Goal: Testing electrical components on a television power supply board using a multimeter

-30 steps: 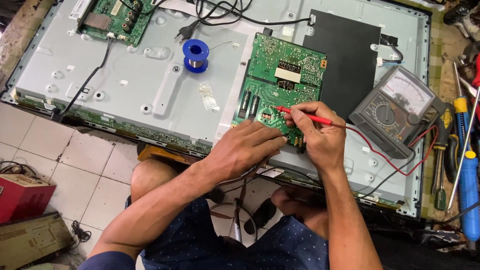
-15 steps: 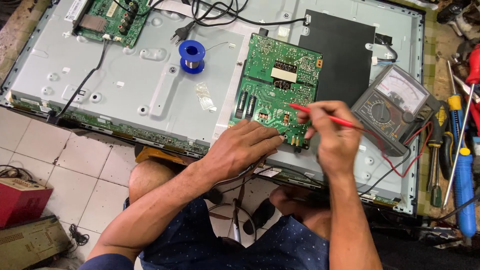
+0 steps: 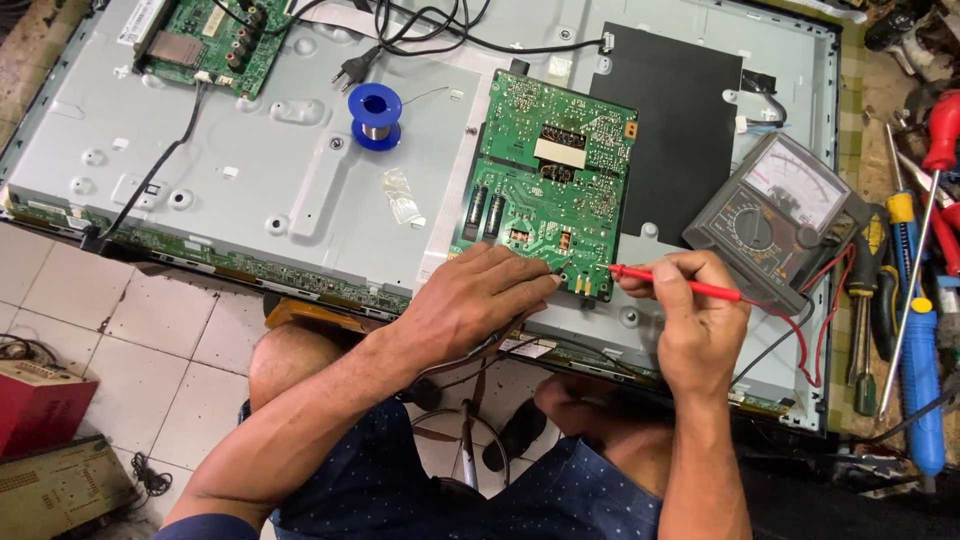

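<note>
Setting: pale tiled floor (image 3: pixel 120 330) with a large grey metal back panel of a flat screen (image 3: pixel 260 170) lying face down on it; the person sits at its near edge, knees under the rim.
Work thing: green rectangular circuit board (image 3: pixel 548 190), resting on the panel right of centre, long axis running away from the person, its near edge just ahead of both hands.
Right hand: right hand (image 3: pixel 700 320) pinches a slim red test probe (image 3: pixel 672 283) between thumb and curled fingers; the probe lies nearly level, its long axis running left to right, tip pointing left and touching the board's near right corner.
Left hand: left hand (image 3: pixel 480 300) is curled, fingertips closed on a thin dark probe whose tip (image 3: pixel 556 268) meets the board's near edge; how much of it the fingers cover I cannot tell.
Key relation: the two tips sit close together but apart on the near edge, the left hand's one to the left of the red one; both hands are equally near the board.
Meter: grey analogue multimeter with a white dial (image 3: pixel 778 210), right of the board, joined to the probes by red and black leads.
Counts: two green boards, the second (image 3: pixel 210 40) at the far left; one blue spool of solder wire (image 3: pixel 375 116); one black flat sheet (image 3: pixel 680 120); one meter; two probes.
Edge: several screwdrivers with red, blue and yellow handles (image 3: pixel 915 300) along the right side.
</note>
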